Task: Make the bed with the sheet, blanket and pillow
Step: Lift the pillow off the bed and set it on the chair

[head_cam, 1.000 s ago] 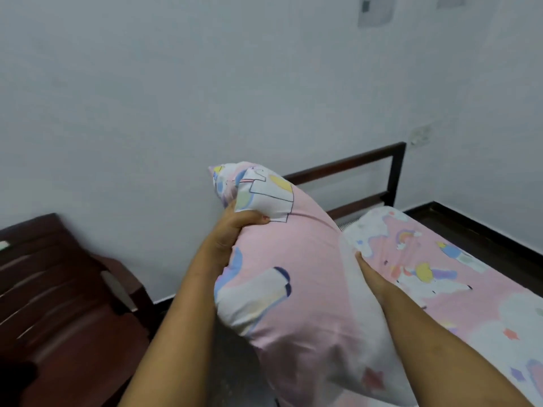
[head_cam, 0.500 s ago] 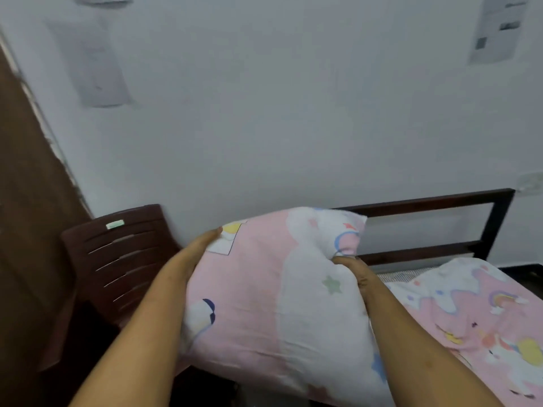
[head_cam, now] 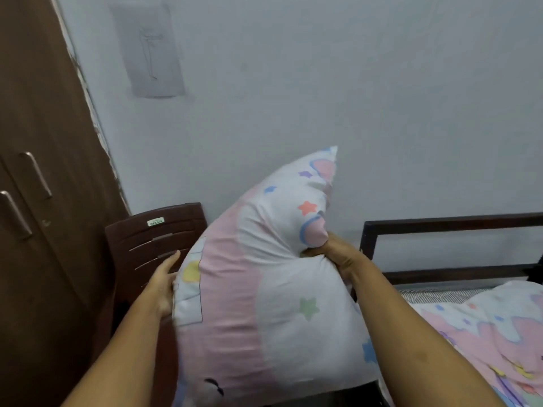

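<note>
Far left: brown wardrobe [head_cam: 35,201] with two metal handles [head_cam: 38,174]. On the grey wall [head_cam: 352,83] beside it, a pale paper [head_cam: 150,51]. Below that, a dark chair [head_cam: 158,233] with a small green label [head_cam: 155,222] on its back, between wardrobe and headboard [head_cam: 452,223]. In front of the chair, left hand [head_cam: 163,283], fingers straight and together, pressing flat against the left side of the pillow [head_cam: 264,289]. Pillow held up between both hands, tilted, one corner pointing up against the wall; pink and white with coloured stars. Right hand [head_cam: 338,257] at its right edge, fingers curled into a fold, gripping it. Further right, headboard rails, a strip of striped mattress [head_cam: 435,295], then pink patterned sheet [head_cam: 484,333] at lower right.
</note>
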